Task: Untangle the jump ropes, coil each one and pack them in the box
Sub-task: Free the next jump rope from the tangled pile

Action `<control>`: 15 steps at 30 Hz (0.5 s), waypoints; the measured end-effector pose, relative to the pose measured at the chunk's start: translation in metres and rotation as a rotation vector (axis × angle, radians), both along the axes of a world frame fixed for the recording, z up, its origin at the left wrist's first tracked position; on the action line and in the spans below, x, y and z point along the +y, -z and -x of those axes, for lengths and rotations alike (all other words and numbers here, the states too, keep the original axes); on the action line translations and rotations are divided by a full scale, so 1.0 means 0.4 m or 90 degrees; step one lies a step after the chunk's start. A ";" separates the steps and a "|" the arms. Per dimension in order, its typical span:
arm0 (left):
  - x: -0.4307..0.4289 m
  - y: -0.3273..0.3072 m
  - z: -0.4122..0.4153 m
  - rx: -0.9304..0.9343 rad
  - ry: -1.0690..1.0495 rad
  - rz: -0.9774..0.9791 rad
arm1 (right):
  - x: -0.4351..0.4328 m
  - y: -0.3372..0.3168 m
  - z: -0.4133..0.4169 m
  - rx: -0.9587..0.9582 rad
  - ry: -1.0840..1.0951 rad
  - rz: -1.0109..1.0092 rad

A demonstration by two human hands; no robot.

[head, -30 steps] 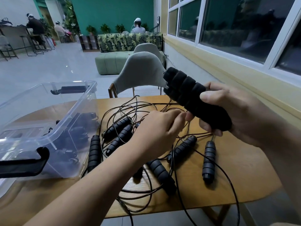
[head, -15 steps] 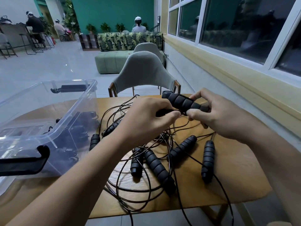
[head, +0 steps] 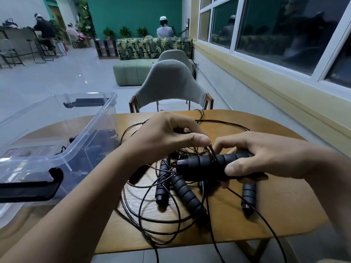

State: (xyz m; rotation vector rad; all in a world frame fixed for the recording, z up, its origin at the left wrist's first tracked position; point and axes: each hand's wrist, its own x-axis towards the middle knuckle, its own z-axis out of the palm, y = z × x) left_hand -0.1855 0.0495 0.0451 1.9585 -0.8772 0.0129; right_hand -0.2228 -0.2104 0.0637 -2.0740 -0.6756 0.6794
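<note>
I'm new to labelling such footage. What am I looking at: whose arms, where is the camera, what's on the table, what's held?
No machine here: these are a person's two bare arms, filmed by one wide-angle camera worn on their head, looking down. The right hand grips a black ribbed handle; the left hand pinches thin black cords just above it. More handles and tangled cords lie on the wooden table. A clear plastic box stands at the left.
</note>
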 end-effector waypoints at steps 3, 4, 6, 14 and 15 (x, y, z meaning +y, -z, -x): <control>-0.011 0.000 0.004 0.051 0.032 0.049 | -0.010 -0.001 -0.004 0.033 -0.020 -0.113; -0.015 -0.001 0.009 0.079 0.038 0.068 | -0.013 -0.001 -0.005 0.041 -0.024 -0.149; -0.028 0.001 0.019 0.122 0.021 0.063 | -0.016 0.001 -0.007 0.063 -0.021 -0.223; -0.104 0.050 0.012 0.167 -0.055 0.173 | -0.006 -0.005 -0.009 0.004 0.049 -0.406; -0.106 0.056 0.008 0.149 -0.044 0.166 | -0.008 -0.004 -0.013 -0.008 0.075 -0.422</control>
